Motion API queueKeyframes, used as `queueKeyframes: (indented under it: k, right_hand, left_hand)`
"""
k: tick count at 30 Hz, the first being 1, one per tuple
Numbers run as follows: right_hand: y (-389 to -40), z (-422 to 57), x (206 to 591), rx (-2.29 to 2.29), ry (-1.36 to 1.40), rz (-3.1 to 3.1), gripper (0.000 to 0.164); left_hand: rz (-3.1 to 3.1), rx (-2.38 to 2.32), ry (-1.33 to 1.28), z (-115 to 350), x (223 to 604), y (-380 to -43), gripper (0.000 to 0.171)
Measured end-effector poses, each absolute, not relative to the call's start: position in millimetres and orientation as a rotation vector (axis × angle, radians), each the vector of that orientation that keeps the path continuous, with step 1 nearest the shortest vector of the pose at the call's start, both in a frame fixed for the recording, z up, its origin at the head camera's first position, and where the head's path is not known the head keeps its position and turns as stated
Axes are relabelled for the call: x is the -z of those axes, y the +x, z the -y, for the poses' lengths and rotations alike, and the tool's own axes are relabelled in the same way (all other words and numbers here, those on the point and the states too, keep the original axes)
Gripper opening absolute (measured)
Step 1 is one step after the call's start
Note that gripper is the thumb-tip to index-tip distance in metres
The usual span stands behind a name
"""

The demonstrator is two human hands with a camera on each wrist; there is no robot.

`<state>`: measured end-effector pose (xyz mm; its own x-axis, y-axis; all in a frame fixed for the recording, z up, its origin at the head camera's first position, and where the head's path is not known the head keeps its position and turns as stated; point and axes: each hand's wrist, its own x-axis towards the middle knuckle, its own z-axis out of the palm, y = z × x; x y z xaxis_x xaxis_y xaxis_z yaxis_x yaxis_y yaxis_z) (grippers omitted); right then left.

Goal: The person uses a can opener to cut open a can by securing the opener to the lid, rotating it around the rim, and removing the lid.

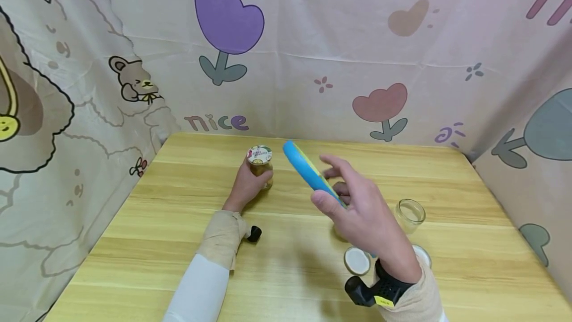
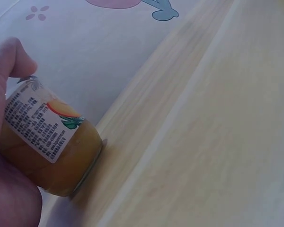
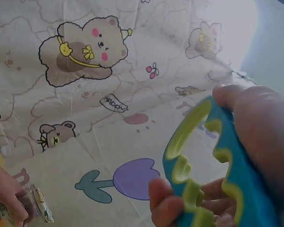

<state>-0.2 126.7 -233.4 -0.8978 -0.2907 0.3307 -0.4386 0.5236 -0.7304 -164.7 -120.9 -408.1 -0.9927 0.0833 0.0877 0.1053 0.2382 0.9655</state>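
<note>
My left hand grips a small glass jar that stands on the far part of the table. A printed lid covers the jar, and its white label shows fruit and small text; the contents look orange-yellow. In the air to the right, my right hand holds a blue jar opener between thumb and fingers. Stepped, toothed openings lined in yellow-green run along the opener's inside. Its upper end tilts toward the left, apart from the jar.
An uncovered glass jar stands on the table right of my right hand. One loose round lid lies below that hand, and another lid is partly hidden by the wrist. A printed cloth hangs behind the table.
</note>
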Motion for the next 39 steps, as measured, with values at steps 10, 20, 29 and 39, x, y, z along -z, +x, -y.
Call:
queueKeyframes:
  k: [10, 20, 29, 39]
  right_hand:
    - [-0.2, -125.7, 230.8, -1.284, 0.594, 2.58, 0.048]
    - [-4.4, -127.7, 232.7, -1.191, 0.676, 2.568, 0.066]
    - [-3.2, -124.6, 233.1, -1.318, 0.664, 2.584, 0.06]
    - [-2.2, -126.8, 230.0, -1.189, 0.63, 2.618, 0.068]
  left_hand:
    - [2.446, 1.935, -0.193, 118.6, 408.8, -162.9, 0.076]
    - [2.442, 1.96, -0.224, 116.0, 408.9, -159.7, 0.075]
    - [2.462, 1.952, -0.221, 115.1, 407.6, -155.0, 0.073]
    - [2.465, 1.948, -0.225, 115.9, 408.1, -151.1, 0.076]
